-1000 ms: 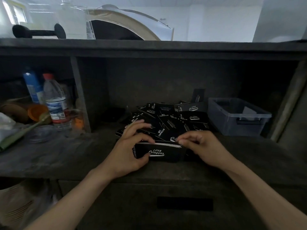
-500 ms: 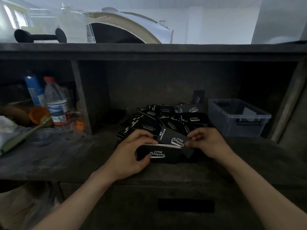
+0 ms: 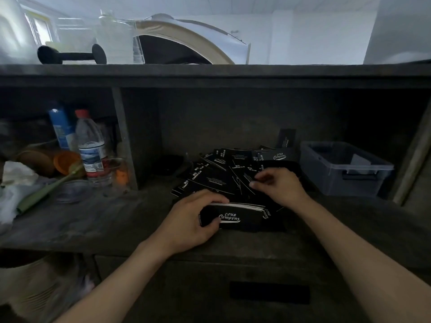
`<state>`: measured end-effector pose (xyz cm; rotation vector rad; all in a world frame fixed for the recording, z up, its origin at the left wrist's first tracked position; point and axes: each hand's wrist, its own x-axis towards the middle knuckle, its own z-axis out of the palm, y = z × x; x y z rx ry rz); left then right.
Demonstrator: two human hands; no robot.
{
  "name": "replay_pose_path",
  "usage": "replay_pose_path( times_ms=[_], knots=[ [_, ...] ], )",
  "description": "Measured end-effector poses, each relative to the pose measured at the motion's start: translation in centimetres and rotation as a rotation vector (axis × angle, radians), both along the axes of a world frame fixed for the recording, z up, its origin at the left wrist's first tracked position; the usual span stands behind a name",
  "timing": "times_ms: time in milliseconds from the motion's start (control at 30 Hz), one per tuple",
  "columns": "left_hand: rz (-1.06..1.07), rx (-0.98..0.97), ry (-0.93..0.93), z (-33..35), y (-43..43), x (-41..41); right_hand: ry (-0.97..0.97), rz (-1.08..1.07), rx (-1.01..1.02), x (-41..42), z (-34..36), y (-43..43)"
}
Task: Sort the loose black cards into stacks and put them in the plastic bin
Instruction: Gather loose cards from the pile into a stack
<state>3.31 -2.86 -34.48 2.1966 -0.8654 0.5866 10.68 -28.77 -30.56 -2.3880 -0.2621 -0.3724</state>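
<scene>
A heap of loose black cards (image 3: 224, 173) with white lettering lies on the dark shelf (image 3: 116, 220). In front of it my left hand (image 3: 189, 220) grips a stack of black cards (image 3: 240, 216) standing on its long edge, thumb on the front face, fingers over the top. My right hand (image 3: 279, 185) reaches into the heap behind the stack and pinches a loose card at its fingertips. The clear plastic bin (image 3: 345, 169) stands to the right of the heap; something pale lies inside it.
An upright divider (image 3: 124, 141) bounds the compartment on the left. Beyond it stand a water bottle (image 3: 91, 148), a blue container (image 3: 61, 129), an orange cup (image 3: 66, 162) and a green stick. One black card (image 3: 285, 137) leans on the back wall. A dumbbell (image 3: 70, 54) lies on top.
My right hand left the stack's right end and moved back and up into the heap, where it now pinches a loose card. My left hand kept holding the stack.
</scene>
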Motion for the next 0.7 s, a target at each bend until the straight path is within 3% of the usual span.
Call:
replay_pose_path(
  times_ms=[67, 200, 300, 433, 567, 633, 700],
  knots=[
    [0.000, -0.003, -0.005, -0.1, 0.1, 0.0, -0.029, -0.068, -0.250, 0.9, -0.6, 0.3],
    [-0.018, -0.021, -0.014, -0.1, 0.1, 0.2, -0.106, -0.111, -0.409, 0.9, -0.5, 0.1],
    [-0.025, -0.038, -0.031, -0.2, 0.1, 0.4, -0.021, -0.028, -0.464, 0.7, -0.1, -0.7],
    [-0.034, -0.039, -0.041, -0.1, 0.0, 0.4, -0.001, 0.042, -0.427, -0.1, 0.2, -1.5],
    [-0.007, -0.017, -0.048, -0.2, 0.1, 0.4, -0.207, -0.053, -0.392, -1.8, 0.1, -1.7],
    [-0.006, -0.017, -0.070, -0.2, 0.1, 0.4, -0.338, -0.086, -0.288, -3.0, 0.1, -1.6],
    [-0.004, 0.000, -0.108, -0.1, 0.0, 0.4, -0.345, 0.034, -0.096, -4.4, 0.2, -1.2]
  ],
)
